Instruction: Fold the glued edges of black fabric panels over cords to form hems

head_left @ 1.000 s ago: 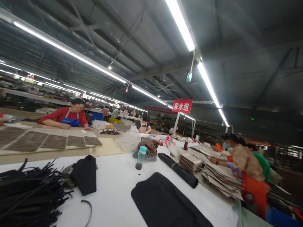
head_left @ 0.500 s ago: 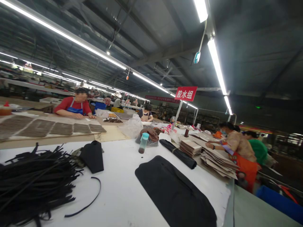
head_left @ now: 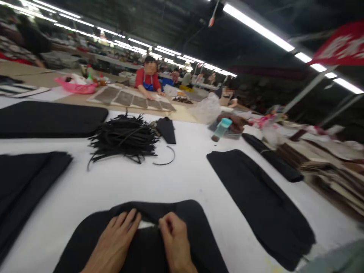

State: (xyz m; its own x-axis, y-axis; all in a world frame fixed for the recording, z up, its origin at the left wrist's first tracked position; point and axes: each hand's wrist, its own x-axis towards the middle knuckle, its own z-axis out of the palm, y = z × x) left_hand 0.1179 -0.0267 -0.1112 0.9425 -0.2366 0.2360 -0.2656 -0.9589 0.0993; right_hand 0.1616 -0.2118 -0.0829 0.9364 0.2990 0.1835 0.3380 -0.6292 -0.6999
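A black fabric piece (head_left: 187,227) lies on the white table (head_left: 170,182) right in front of me. My left hand (head_left: 113,242) rests flat on it with fingers stretched toward its folded far edge. My right hand (head_left: 174,239) is curled beside it, fingertips pinching that fabric edge where a thin pale strip shows. A heap of black straps (head_left: 125,138) lies farther back, with one loose curved strap (head_left: 167,159) beside it.
More black fabric pieces lie at right (head_left: 256,197), at left (head_left: 25,178) and far left (head_left: 48,119). A teal-capped bottle (head_left: 220,129), a black roll (head_left: 273,161) and stacked card sheets (head_left: 327,170) are to the right. A person in red (head_left: 148,79) works at the far table.
The view has swung down and left from the ceiling and hall to the table. My two hands and the black fabric piece under them have come into view.
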